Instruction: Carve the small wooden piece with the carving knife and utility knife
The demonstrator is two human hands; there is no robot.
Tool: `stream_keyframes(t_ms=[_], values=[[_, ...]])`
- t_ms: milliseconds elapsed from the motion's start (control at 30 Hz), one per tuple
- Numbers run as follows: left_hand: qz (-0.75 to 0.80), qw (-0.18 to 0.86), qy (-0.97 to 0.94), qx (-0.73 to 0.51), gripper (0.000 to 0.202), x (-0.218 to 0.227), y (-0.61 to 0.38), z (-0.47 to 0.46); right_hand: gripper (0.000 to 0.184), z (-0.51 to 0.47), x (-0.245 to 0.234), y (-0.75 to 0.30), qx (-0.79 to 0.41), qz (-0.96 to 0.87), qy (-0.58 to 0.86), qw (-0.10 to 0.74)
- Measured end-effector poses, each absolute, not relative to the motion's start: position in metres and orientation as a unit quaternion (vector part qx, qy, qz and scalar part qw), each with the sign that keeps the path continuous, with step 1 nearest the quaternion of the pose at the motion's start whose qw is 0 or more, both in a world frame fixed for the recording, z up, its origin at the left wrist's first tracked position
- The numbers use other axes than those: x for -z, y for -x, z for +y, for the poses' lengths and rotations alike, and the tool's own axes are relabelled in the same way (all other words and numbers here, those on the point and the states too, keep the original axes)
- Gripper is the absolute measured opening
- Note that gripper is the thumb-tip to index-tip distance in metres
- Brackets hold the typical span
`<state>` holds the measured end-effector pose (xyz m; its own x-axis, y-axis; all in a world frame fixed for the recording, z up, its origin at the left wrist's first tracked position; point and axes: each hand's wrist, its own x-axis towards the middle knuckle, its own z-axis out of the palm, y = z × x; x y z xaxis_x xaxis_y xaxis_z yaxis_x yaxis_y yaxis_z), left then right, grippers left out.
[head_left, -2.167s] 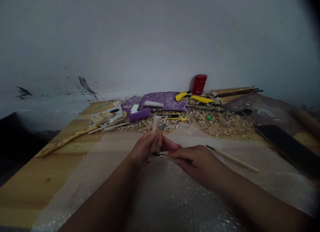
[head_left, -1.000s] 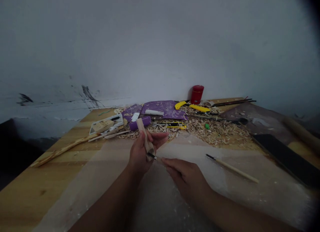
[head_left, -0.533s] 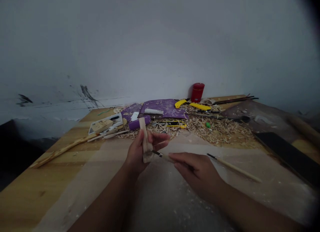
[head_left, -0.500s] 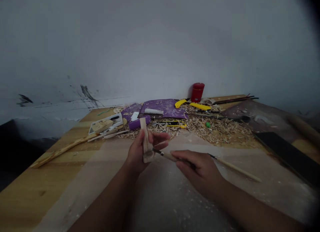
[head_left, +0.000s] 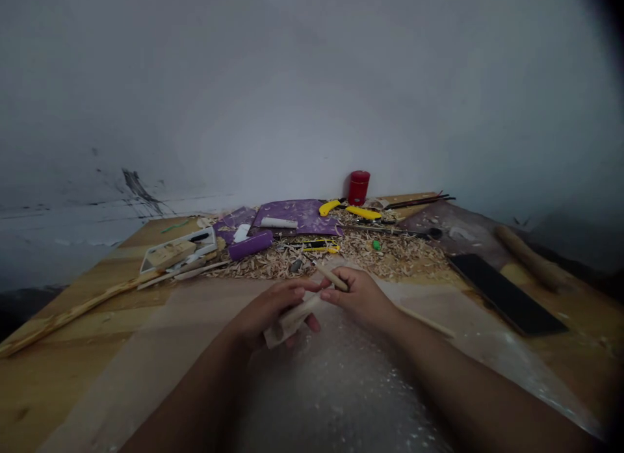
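My left hand [head_left: 270, 303] is closed around a pale, partly carved piece of wood [head_left: 291, 322], which lies slanted with its far end up and to the right. A hollowed-looking spot shows near its close end. My right hand [head_left: 361, 297] grips a wooden-handled carving tool [head_left: 332, 277], whose handle points up and left. The tool's blade cannot be made out. Fingertips of my right hand are at the wood's far end, close to my left fingers. Behind my right forearm lies a thin light stick-like handle [head_left: 426, 321].
Wood shavings [head_left: 404, 255] cover the table's back, around a yellow utility knife [head_left: 320, 245], a yellow-handled tool [head_left: 363, 212] and a purple case [head_left: 251, 245]. A red canister [head_left: 359, 188] stands by the wall. At right lies a dark flat board [head_left: 507, 294]; at left, a white tray [head_left: 210, 242].
The wood has tipped from nearly upright to slanting right. My right hand has moved up and left to the wood, and the tool's handle now points up-left. The view has shifted right.
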<state>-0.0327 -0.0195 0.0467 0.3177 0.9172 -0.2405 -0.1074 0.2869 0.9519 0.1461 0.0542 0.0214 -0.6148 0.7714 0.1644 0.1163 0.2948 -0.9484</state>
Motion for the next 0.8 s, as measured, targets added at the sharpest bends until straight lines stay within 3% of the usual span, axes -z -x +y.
stream_keyframes(t_ms=[267,433,633,800], values=[[0.373,0.694,-0.435,-0.435,0.023,-0.052,0.051,-0.022,0.017,0.049,-0.021,-0.143,-0.481,-0.759,0.315,0.306],[0.351,0.666,-0.383,-0.535,0.052,-0.045,0.045,-0.017,0.016,0.045,-0.020,-0.141,-0.445,-0.749,0.364,0.329],[0.311,0.573,-0.300,-0.696,0.049,-0.044,0.022,-0.015,0.023,0.020,-0.014,-0.128,-0.450,-0.754,0.354,0.322],[0.344,0.590,-0.292,-0.670,0.057,-0.044,0.024,-0.017,0.031,0.020,-0.022,-0.139,-0.426,-0.774,0.317,0.344]])
